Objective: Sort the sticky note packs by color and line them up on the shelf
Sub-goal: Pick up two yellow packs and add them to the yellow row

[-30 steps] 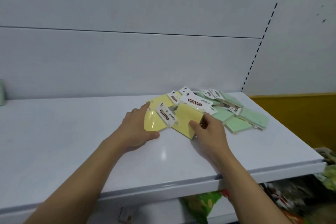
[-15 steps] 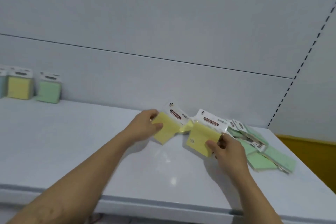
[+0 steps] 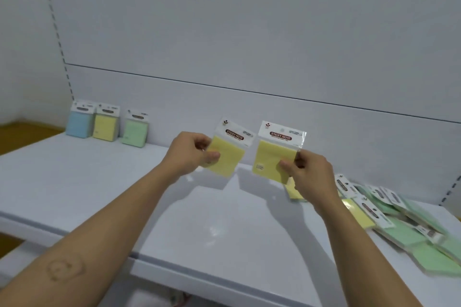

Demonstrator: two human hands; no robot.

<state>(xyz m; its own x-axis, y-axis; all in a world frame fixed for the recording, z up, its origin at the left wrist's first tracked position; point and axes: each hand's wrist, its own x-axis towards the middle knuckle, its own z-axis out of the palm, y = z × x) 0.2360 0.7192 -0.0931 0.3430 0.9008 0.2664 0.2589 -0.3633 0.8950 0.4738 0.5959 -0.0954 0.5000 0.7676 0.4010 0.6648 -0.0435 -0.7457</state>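
Sticky note packs [image 3: 409, 234], mostly green, sprawl in a loose overlapping heap at about 4 o'clock, lying flat on the right end of the white shelf [image 3: 99, 182]. A flat yellow pack [image 3: 359, 214] lies at the heap's 9 o'clock edge, touching the green ones. A second, half-hidden yellow pack [image 3: 294, 192] lies flat just past the right wrist, which covers part of it.

Two bare forearms reach in from 7 and 5 o'clock toward the middle of the view. The left hand [image 3: 189, 154] has its fingers curled round the 9 o'clock edge of a tilted yellow pack [image 3: 228, 157]. Its thumb lies on the front face, and the pack's white header card leans toward 1 o'clock. The right hand [image 3: 309, 174] pinches the 4 o'clock corner of an upright yellow pack [image 3: 272, 157], thumb in front. That pack's header, at 12 o'clock, reads "STICKY NOTE". The two held packs hang clear of the shelf side by side, near each other but apart, and their shadows fall on the surface below.

Farthest off, at 10 o'clock, three packs stand upright in a row against the grey back panel [image 3: 249, 32]. A blue pack [image 3: 79, 123] is at the 9 o'clock end, with a standing yellow pack [image 3: 106, 126] just beside it. A standing green pack [image 3: 134, 132] is set slightly apart at the 3 o'clock end.
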